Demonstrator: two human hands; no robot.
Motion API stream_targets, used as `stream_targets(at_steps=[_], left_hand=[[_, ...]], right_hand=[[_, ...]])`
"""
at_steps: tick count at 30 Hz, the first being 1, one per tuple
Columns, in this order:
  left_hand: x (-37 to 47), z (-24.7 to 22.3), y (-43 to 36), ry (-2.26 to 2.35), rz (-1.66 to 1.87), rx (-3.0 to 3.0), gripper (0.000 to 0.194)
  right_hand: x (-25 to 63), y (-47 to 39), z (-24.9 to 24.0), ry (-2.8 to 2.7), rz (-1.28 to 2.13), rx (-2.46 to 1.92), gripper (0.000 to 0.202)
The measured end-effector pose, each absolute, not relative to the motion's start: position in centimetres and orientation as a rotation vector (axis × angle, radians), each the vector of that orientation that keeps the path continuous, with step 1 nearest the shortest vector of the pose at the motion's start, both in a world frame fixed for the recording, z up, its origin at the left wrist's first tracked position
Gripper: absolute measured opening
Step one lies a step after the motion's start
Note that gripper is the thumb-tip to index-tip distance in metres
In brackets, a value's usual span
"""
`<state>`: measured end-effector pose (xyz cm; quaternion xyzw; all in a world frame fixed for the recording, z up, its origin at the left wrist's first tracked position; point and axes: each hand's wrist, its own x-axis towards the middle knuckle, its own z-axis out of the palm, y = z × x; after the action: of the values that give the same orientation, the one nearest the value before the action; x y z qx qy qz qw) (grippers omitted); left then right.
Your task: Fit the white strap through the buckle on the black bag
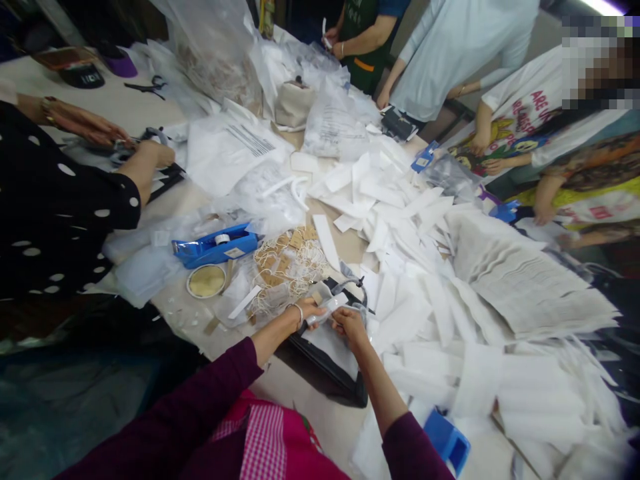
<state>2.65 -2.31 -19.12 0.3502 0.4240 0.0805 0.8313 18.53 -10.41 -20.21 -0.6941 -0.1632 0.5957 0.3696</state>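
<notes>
While I am holding a small white piece between both hands, I am keeping it low over the black tray at the near edge of the desk. My left hand is closing its fingers on the piece's left end; my right hand is pinching the right end, so neither hand is free. To do this well, I am judging that a steady, even pinch on both ends matters, with the piece kept flat and not twisted. To the left, the blue tape dispenser, a round tin and a heap of stringed tags are crowding in near. To the right, white paper strips are spreading thickly, leaving little open room; the tray is overhanging the desk's edge toward me.
</notes>
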Motion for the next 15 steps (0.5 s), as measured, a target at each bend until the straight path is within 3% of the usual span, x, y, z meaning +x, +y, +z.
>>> stream_targets(at_steps=[2, 7, 11, 15], left_hand=[[2.8, -19.9, -2.5, 0.894, 0.197, 0.743, 0.053], [3.2, -20.9, -2.7, 0.960, 0.174, 0.714, 0.043], [3.4, -21.0, -2.8, 1.002, 0.204, 0.696, 0.037], [2.8, -20.8, -3.7, 0.889, 0.408, 0.622, 0.029]], right_hand=[[18.9, -11.2, -19.4, -0.646, 1.433, -1.856, 0.018], [20.1, -13.7, -16.7, -1.280, 1.180, -1.841, 0.052], [20.4, -13.0, -15.3, -1.587, 0.816, -1.926, 0.027], [19.9, -10.2, -15.0, -1.818, 0.540, -1.874, 0.020]])
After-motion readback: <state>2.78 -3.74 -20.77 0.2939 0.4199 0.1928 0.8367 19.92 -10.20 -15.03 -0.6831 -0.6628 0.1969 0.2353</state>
